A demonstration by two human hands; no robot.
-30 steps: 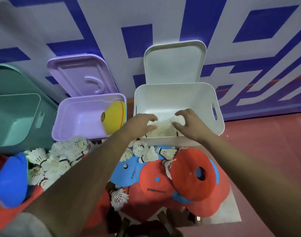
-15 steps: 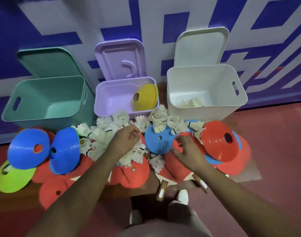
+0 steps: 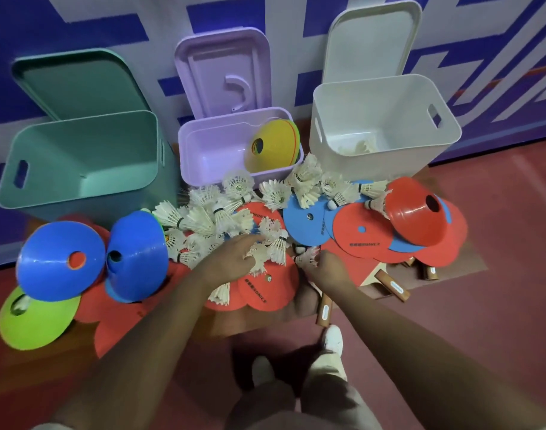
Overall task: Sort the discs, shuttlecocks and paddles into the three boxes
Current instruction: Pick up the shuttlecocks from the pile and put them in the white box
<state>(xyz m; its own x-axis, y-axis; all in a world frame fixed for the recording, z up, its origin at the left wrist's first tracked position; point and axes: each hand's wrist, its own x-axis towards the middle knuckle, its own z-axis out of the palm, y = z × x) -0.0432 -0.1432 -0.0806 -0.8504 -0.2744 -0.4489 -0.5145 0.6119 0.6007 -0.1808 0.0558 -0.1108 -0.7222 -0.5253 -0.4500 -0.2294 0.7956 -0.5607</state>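
Observation:
Three open boxes stand against the wall: a green box (image 3: 89, 193), a purple box (image 3: 200, 178) with yellow discs (image 3: 273, 147) inside, and a white box (image 3: 386, 162) with a few shuttlecocks in its bottom. Several white shuttlecocks (image 3: 216, 217) lie heaped over red and blue paddles (image 3: 309, 223). My left hand (image 3: 231, 259) reaches into the heap, its fingers touching a shuttlecock (image 3: 259, 259). My right hand (image 3: 327, 268) pinches another shuttlecock (image 3: 307, 256) just right of it. Blue discs (image 3: 59, 256) and a red disc (image 3: 416, 211) sit at either side.
A green disc (image 3: 36, 321) lies at the front left. Each box's lid leans on the blue-and-white wall behind it. Wooden paddle handles (image 3: 392, 285) stick out toward me. My feet (image 3: 332, 338) stand on the red floor just in front of the pile.
My hands have left the white box and dropped down to the shuttlecock heap. The view has pulled back, so all three boxes now show.

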